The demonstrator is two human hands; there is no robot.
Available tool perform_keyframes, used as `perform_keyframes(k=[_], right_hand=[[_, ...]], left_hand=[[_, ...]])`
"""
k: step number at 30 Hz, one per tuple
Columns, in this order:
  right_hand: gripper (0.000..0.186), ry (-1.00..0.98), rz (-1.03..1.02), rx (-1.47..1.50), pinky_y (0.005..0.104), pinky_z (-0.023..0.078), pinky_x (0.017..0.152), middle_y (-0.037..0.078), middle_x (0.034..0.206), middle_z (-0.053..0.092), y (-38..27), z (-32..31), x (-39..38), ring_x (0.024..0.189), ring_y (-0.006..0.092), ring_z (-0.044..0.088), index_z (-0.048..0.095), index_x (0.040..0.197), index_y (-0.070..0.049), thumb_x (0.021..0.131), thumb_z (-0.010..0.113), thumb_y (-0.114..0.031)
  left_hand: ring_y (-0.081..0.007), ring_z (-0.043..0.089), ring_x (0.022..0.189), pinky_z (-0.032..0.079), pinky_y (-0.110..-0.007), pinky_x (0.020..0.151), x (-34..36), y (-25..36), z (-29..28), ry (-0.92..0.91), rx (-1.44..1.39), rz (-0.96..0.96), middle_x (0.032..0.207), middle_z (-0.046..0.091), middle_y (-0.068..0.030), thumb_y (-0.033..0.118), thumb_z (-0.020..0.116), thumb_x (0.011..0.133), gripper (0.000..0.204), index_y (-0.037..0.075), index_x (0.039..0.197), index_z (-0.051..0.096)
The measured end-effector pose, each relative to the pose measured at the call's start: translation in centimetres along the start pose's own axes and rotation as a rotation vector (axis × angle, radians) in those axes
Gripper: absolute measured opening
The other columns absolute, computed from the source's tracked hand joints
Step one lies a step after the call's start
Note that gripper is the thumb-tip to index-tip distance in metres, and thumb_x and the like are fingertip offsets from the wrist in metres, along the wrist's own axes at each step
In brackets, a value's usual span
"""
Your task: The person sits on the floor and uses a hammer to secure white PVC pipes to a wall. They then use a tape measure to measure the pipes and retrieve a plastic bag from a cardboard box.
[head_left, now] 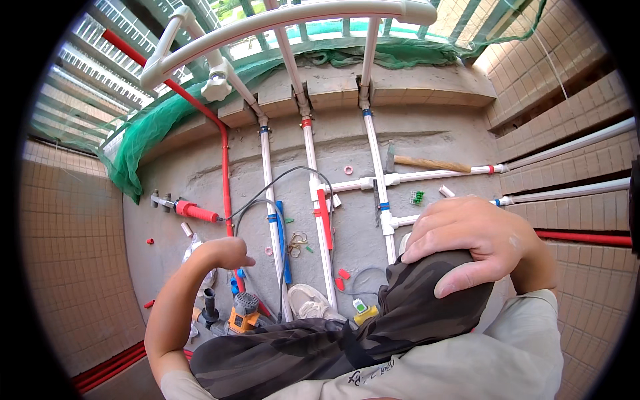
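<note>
My right hand (463, 243) rests on my raised knee in dark camouflage trousers (433, 283). Its fingers drape forward, slightly apart, with nothing in them. Over the floor at the left hovers my left hand (230, 253), bent at the wrist; its fingers are mostly hidden behind the back of the hand. Close to it are a red conduit (227, 180), a crumpled clear plastic bag (193, 250) and an orange power tool (243, 315). Farther out lies a red-handled pipe-heating tool (197, 211) with metal dies and a dark cable (293, 168).
White pipes (267, 170) with blue and red clips run across the concrete floor to a ledge. A hammer (433, 163) lies on a cross pipe (433, 175). Blue (283, 243) and red strips (325, 220), and green plugs (417, 197) lie around. Overhead crosses a thick white pipe (287, 30).
</note>
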State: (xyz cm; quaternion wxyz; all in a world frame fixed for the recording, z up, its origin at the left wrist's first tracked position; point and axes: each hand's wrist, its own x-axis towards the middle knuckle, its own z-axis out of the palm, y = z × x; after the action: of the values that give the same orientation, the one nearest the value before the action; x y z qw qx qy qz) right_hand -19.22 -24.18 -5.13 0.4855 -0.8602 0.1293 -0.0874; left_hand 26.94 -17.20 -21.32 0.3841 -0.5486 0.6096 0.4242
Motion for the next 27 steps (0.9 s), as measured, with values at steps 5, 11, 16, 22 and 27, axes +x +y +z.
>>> perform_keyframes(k=[5, 11, 16, 22, 27], right_hand=[[0.037, 0.401, 0.092, 0.524, 0.0383, 0.051, 0.092, 0.015, 0.111, 0.073, 5.5, 3.0, -4.0, 0.104, 0.0267, 0.067, 0.07, 0.114, 0.0, 0.098, 0.067, -0.032], [0.029, 0.727, 0.946, 0.391, 0.0382, 0.055, 0.081, 0.018, 0.097, 0.074, 17.9, 17.6, -14.4, 0.088, 0.0267, 0.071, 0.071, 0.108, 0.001, 0.095, 0.069, -0.025], [0.024, 0.653, 0.996, 0.325, 0.0447, 0.054, 0.079, 0.02, 0.095, 0.072, 19.3, 24.6, -19.6, 0.089, 0.037, 0.069, 0.07, 0.101, -0.001, 0.094, 0.066, -0.024], [0.015, 0.68, 0.738, 0.111, 0.0467, 0.053, 0.078, 0.021, 0.093, 0.067, 21.1, 23.9, -18.9, 0.088, 0.0413, 0.066, 0.067, 0.098, -0.001, 0.092, 0.066, -0.015], [0.031, 1.009, 0.375, 0.248, 0.045, 0.048, 0.081, 0.017, 0.103, 0.064, 19.0, 13.5, -12.2, 0.089, 0.0349, 0.06, 0.068, 0.106, -0.003, 0.1, 0.055, -0.031]], left_hand=[[-0.0304, 0.066, 0.08, 0.05, -0.044, 0.075, -1.6, 1.6, 0.1, 0.14, -0.137, -0.002, 0.086, 0.07, -0.0202, 0.041, 0.07, 0.096, 0.046, -0.004, 0.099, 0.071], [-0.0167, 0.05, 0.067, 0.043, -0.036, 0.063, -2.9, 6.4, -0.6, 0.422, -0.466, -0.003, 0.071, 0.052, -0.0081, 0.02, 0.072, 0.092, 0.026, -0.005, 0.097, 0.063], [-0.0122, 0.051, 0.067, 0.043, -0.032, 0.062, -5.4, 10.1, -3.0, 0.364, -0.416, -0.021, 0.071, 0.054, -0.0034, 0.014, 0.07, 0.093, 0.022, -0.005, 0.103, 0.065], [-0.0118, 0.058, 0.076, 0.049, -0.03, 0.071, -5.8, 5.5, -1.1, 0.471, -0.851, -0.092, 0.081, 0.062, -0.004, 0.018, 0.067, 0.096, 0.028, -0.005, 0.112, 0.066], [-0.0268, 0.068, 0.111, 0.051, -0.037, 0.099, -13.5, 5.1, 2.4, 0.451, -1.639, 0.521, 0.118, 0.072, -0.0178, 0.067, 0.054, 0.097, 0.079, -0.006, 0.125, 0.066]])
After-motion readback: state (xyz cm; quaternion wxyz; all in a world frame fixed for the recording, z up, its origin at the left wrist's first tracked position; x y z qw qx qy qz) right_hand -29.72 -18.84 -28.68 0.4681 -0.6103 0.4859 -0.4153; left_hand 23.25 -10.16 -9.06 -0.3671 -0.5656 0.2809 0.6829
